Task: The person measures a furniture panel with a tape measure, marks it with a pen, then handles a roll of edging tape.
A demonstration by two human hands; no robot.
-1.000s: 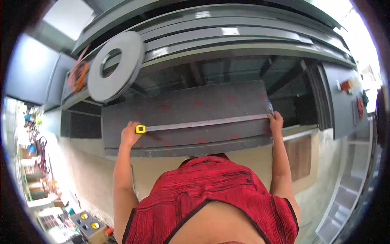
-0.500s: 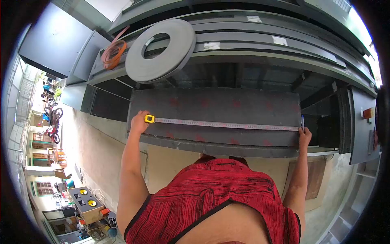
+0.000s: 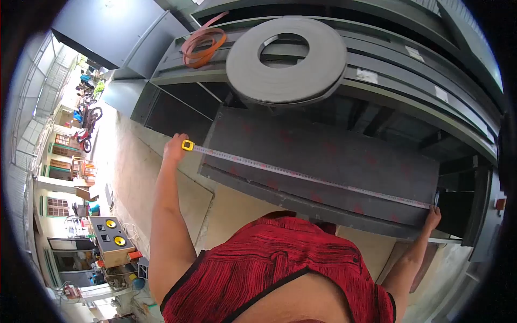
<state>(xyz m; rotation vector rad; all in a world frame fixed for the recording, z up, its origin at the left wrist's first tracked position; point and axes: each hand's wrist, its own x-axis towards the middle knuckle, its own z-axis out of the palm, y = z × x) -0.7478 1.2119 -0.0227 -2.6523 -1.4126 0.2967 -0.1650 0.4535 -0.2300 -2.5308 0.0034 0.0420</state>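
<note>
A yellow tape measure (image 3: pixel 187 145) is gripped in my left hand (image 3: pixel 175 147), just beyond the left end of a long dark board (image 3: pixel 323 167). Its pale blade (image 3: pixel 293 173) stretches slantwise across the board to the right end. There my right hand (image 3: pixel 433 217) has its fingers closed at the blade's end, by the board's right edge. A thin pen-like item shows small beside these fingers; how it is held is hard to make out.
Beyond the board, a large grey roll of banding (image 3: pixel 323 70) and an orange coiled strip (image 3: pixel 207 51) lie on dark stacked frames (image 3: pixel 388 67). A speaker box (image 3: pixel 110 242) and motorbikes (image 3: pixel 86 129) stand at the left.
My left hand has moved left with the tape measure, from over the board to past its left end, and more blade shows. The view has turned, so the board appears more slanted.
</note>
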